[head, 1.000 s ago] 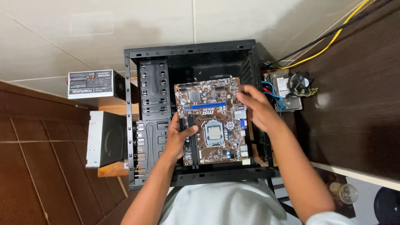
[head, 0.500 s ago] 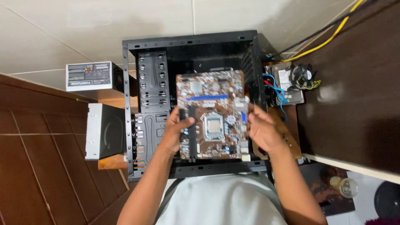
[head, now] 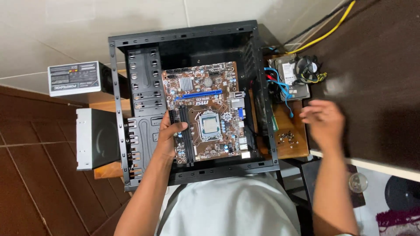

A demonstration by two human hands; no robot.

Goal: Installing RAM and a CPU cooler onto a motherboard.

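A brown motherboard point(head: 205, 109) with a blue slot and a silver processor lies inside an open black computer case point(head: 131, 52). My left hand point(head: 168, 137) grips the board's left edge, thumb over the black memory slots. My right hand point(head: 326, 122) is off the board, blurred, out to the right of the case, hovering past a pile of small screws point(head: 286, 137) on a wooden stool top point(head: 293, 150). It holds nothing and its fingers are loosely spread.
A power supply unit point(head: 74, 78) and a silver optical drive point(head: 92, 137) lie left of the case. A hard drive with blue cables and a cooler fan point(head: 295, 74) sit at the right. A dark table point(head: 376, 78) lies right, with a yellow cable point(head: 323, 32).
My right hand has let go of the motherboard's right edge and swung out to the right of the case. The board now rests lower in the case, held by my left hand only.
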